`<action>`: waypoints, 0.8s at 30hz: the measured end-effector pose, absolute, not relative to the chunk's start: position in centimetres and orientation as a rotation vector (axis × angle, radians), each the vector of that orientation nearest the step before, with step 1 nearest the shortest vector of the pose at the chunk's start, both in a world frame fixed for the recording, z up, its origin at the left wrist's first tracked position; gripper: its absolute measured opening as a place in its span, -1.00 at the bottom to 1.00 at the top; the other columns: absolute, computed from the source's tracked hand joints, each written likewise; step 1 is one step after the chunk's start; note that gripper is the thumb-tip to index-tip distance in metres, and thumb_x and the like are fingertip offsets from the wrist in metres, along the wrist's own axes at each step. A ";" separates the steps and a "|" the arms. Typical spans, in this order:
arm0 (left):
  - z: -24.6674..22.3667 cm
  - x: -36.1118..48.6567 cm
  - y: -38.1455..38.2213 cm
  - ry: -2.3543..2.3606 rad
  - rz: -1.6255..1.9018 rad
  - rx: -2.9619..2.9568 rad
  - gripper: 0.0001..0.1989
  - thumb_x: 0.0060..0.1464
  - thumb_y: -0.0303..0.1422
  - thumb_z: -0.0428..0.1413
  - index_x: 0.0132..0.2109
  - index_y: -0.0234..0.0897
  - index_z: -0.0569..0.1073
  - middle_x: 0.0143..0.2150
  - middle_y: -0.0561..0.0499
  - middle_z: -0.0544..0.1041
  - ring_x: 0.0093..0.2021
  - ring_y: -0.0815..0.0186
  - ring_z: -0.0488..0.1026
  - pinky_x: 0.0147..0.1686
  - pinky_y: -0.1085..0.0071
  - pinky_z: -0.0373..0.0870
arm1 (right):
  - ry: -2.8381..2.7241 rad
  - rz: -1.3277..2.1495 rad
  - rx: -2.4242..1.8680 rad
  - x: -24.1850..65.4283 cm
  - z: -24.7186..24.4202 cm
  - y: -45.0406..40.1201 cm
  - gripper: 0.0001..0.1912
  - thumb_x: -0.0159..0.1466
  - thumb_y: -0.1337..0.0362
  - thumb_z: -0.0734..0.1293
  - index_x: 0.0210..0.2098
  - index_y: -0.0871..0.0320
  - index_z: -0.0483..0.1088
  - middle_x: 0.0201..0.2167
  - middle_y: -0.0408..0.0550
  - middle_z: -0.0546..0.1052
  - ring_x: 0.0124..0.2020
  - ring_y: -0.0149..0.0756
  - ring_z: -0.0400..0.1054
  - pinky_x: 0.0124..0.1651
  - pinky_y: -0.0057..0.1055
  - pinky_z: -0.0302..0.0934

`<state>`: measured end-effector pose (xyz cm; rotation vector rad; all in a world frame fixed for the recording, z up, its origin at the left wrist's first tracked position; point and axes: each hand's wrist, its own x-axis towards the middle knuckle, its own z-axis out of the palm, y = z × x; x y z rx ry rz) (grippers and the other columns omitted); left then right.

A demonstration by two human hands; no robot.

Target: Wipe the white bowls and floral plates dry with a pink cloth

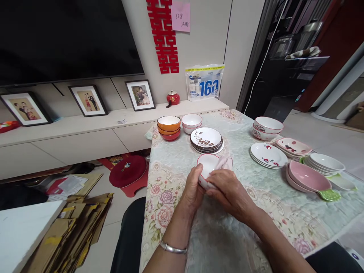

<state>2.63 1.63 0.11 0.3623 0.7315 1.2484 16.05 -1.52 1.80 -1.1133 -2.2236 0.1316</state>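
A white bowl with a red rim [207,165] is held over the near part of the table, its opening tilted up. My left hand [193,186] grips its left side, thumb on the rim. Against the bowl's right side, my right hand [229,191] is closed on a pale pink cloth [225,163], part of which lies inside the bowl. Just beyond stands a stack of plates with brown flowers [206,137]. Behind it are stacked orange and red bowls [168,124] and white bowls with a pink rim [192,121].
On the table's right are white bowls [267,126], flowered plates [269,154], pink leaf-shaped bowls [309,177] and small white bowls [327,163]. A red stool [127,171] and flattened cardboard [62,235] are on the floor at left. Picture frames stand on the cabinet [108,123].
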 end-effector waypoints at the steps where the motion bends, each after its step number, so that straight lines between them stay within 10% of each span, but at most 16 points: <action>1: 0.1 2.5 1.7 0.704 1.242 0.392 -0.70 -0.06 -0.20 0.28 -0.24 -0.31 0.51 -0.34 0.02 0.53 -0.27 0.27 0.47 -0.20 0.40 0.36 | -2.154 0.092 -1.117 16.5 1.7 -1.3 -0.77 0.36 0.19 0.21 -0.11 0.15 0.44 -0.10 0.08 0.54 0.08 -0.03 0.31 0.12 -0.07 0.15; 4: -0.1 2.4 1.7 0.683 1.215 0.457 -0.69 -0.05 -0.17 0.27 -0.24 -0.31 0.51 -0.33 0.01 0.55 -0.28 0.27 0.47 -0.20 0.39 0.36 | -1.971 0.036 -1.318 18.0 1.0 -0.4 -0.59 0.29 0.17 0.29 0.08 0.18 0.37 0.16 0.19 0.38 0.26 0.08 0.12 0.22 0.06 0.06; 7: -0.2 2.5 1.6 0.712 1.217 0.494 -0.67 -0.10 -0.18 0.30 -0.24 -0.32 0.51 -0.34 0.03 0.53 -0.34 0.32 0.44 -0.26 0.42 0.34 | -1.971 0.214 -1.531 19.5 0.1 0.3 -0.40 0.26 0.17 0.31 0.27 0.16 0.21 0.09 0.18 0.45 0.09 0.00 0.33 0.08 -0.04 0.25; 20: 0.0 2.7 0.9 0.745 1.126 0.688 -0.60 0.01 -0.17 0.24 -0.04 -0.28 0.46 -0.26 0.03 0.54 -0.26 0.29 0.45 -0.25 0.44 0.31 | -1.534 -0.542 -1.407 20.1 3.3 -1.0 -0.77 0.27 0.38 0.28 -0.11 0.12 0.49 -0.22 0.02 0.46 -0.20 -0.23 0.40 -0.18 -0.35 0.29; 24: 0.1 3.2 0.6 0.697 1.119 0.730 -0.62 0.08 -0.21 0.19 0.01 -0.29 0.41 -0.25 0.01 0.54 -0.27 0.31 0.45 -0.27 0.44 0.33 | -1.880 -0.200 -1.392 18.1 2.1 -1.1 -0.68 0.29 0.40 0.23 0.02 0.13 0.41 -0.12 0.06 0.44 -0.11 -0.21 0.38 -0.08 -0.33 0.31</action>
